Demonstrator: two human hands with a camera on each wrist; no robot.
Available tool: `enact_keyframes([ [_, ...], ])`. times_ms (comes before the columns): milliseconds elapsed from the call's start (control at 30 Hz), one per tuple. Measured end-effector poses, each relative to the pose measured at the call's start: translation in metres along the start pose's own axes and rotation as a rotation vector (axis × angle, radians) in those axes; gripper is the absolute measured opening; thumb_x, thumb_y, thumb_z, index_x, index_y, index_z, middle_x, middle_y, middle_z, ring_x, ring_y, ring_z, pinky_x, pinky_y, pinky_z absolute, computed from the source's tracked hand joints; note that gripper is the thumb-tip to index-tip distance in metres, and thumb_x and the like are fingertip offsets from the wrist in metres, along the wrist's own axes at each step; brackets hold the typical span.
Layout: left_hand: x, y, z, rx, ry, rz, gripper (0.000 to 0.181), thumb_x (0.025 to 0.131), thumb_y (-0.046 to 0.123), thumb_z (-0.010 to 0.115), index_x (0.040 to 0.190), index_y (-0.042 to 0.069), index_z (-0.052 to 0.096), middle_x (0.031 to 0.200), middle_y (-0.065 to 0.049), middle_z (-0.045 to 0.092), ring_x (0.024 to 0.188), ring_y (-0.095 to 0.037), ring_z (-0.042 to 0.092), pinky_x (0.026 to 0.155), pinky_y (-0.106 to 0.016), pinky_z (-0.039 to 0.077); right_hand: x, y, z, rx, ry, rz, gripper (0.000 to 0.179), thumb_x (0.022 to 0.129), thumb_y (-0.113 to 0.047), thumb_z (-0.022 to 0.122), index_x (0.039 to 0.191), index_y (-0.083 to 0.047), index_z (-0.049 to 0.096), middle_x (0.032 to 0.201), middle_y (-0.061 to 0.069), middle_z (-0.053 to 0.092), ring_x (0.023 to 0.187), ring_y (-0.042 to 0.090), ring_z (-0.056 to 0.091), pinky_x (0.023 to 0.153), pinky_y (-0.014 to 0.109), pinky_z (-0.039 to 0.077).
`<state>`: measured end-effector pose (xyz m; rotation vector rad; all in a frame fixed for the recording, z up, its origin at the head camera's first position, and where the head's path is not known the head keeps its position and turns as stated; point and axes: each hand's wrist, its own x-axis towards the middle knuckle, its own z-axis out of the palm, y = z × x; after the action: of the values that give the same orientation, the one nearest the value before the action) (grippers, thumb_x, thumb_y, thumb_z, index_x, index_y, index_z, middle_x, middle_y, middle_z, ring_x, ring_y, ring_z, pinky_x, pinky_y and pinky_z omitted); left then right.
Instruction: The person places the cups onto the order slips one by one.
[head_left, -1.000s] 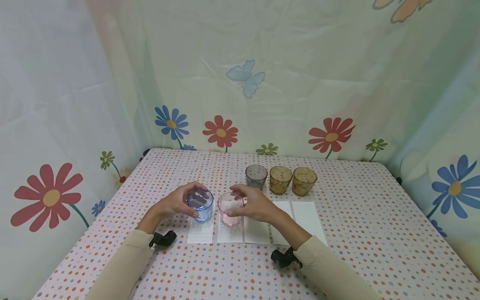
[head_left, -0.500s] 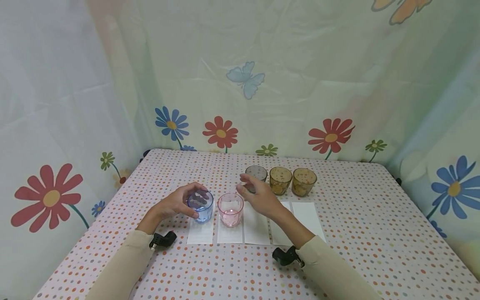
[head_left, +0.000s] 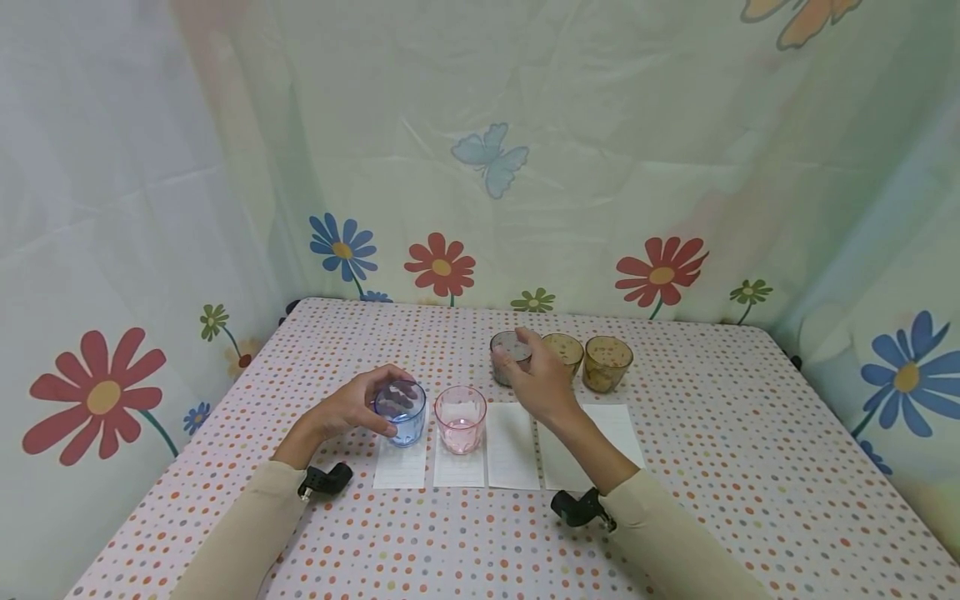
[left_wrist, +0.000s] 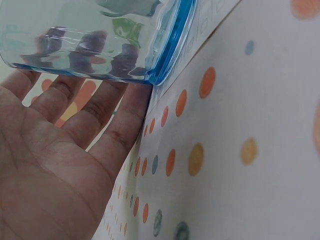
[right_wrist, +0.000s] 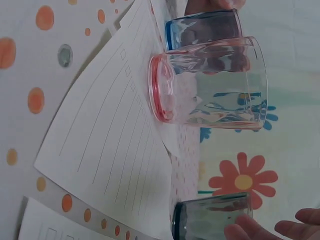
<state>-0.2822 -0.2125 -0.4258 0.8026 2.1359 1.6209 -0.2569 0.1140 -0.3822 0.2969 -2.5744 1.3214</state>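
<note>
In the head view my left hand [head_left: 347,410] holds a clear blue glass [head_left: 407,427], thumb in front and fingers round the far side. That glass stands upright on a white paper slip [head_left: 401,477]. A pink glass [head_left: 461,433] stands on the slip to its right, touched by neither hand. My right hand [head_left: 546,385] is at a grey glass [head_left: 507,340], thumb across its near side. The right wrist view shows the fingers spread near the rim of this grey glass [right_wrist: 205,220], without a closed grip. Part of the grey glass is hidden behind the hand.
Two amber glasses [head_left: 606,375] stand right of the grey one, the nearer partly covered by my right hand. More paper slips [head_left: 513,462] lie in the row on the dotted tablecloth [head_left: 420,542]. Flower-printed curtains [head_left: 375,167] surround the table.
My right hand has let go of the pink glass, leaving it standing on its slip, and has moved back and right to the grey glass. My left hand stays on the blue glass.
</note>
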Motion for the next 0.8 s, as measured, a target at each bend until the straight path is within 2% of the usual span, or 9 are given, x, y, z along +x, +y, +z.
enact_keyframes([
  [200,0.0,-0.001,0.0,-0.003,-0.003,0.003,0.082,0.067,0.007,0.088,0.139,0.003,0.049,0.14,-0.019,0.052,0.126,-0.04,0.05,0.103,-0.044,0.048,0.002,0.002,-0.003,-0.126,0.022,0.052,0.077,0.099,-0.057,0.054,0.156,-0.009,0.036,0.152,0.018,0.048,0.109,0.034,0.065,0.094,0.055,0.05],
  [300,0.0,0.0,0.0,0.006,-0.001,0.006,0.082,0.067,0.007,0.088,0.139,0.003,0.05,0.14,-0.019,0.052,0.127,-0.039,0.05,0.102,-0.042,0.049,0.004,0.001,-0.002,-0.181,0.031,0.079,0.079,0.098,-0.057,0.055,0.157,-0.008,0.034,0.152,0.02,0.047,0.121,0.039,0.059,0.1,0.06,0.045],
  [433,0.0,0.0,0.0,0.019,0.004,0.006,0.082,0.067,0.008,0.088,0.139,0.004,0.05,0.14,-0.018,0.053,0.127,-0.039,0.05,0.102,-0.041,0.048,0.005,0.002,0.001,-0.168,0.027,0.094,0.08,0.099,-0.054,0.056,0.158,-0.008,0.03,0.156,0.02,0.041,0.141,0.042,0.042,0.108,0.062,0.038],
  [800,0.0,-0.001,0.0,0.006,0.0,0.004,0.081,0.068,0.006,0.088,0.139,0.002,0.049,0.138,-0.021,0.054,0.126,-0.042,0.051,0.102,-0.039,0.049,0.014,0.005,0.012,-0.162,0.014,0.135,0.085,0.098,-0.055,0.056,0.161,-0.01,0.022,0.162,0.02,0.031,0.147,0.043,0.032,0.112,0.066,0.032],
])
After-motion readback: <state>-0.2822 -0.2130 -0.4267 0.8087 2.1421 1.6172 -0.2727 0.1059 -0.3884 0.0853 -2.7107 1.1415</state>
